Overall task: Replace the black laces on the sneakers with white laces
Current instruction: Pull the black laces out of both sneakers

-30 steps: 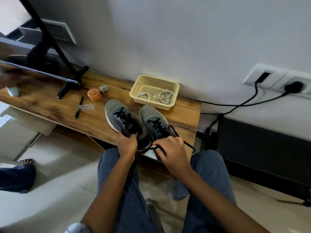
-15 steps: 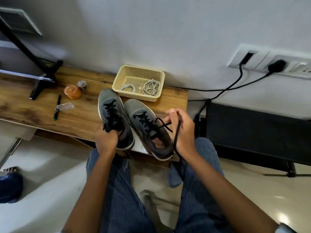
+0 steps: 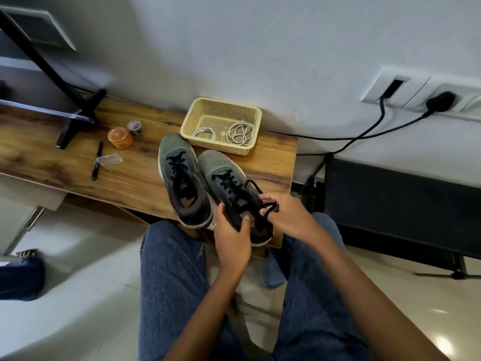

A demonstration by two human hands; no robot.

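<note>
Your left hand [image 3: 232,238] is covering the heel side of the right sneaker [image 3: 235,195], fingers curling around its collar and gripping it, so that part of the shoe is staying hidden; your right hand [image 3: 287,217] is pinching the loose black lace [image 3: 268,207] just above the tongue. The left sneaker [image 3: 182,178] is sitting beside it, touching, still laced in black. Both are resting on the wooden bench [image 3: 78,162], heels hanging over its near edge. Two coiled white laces [image 3: 239,132] are lying in the cream basket [image 3: 221,105] behind the toes. No brand marks are showing legibly; the marker pen [image 3: 96,160] print is too small to read
</note>
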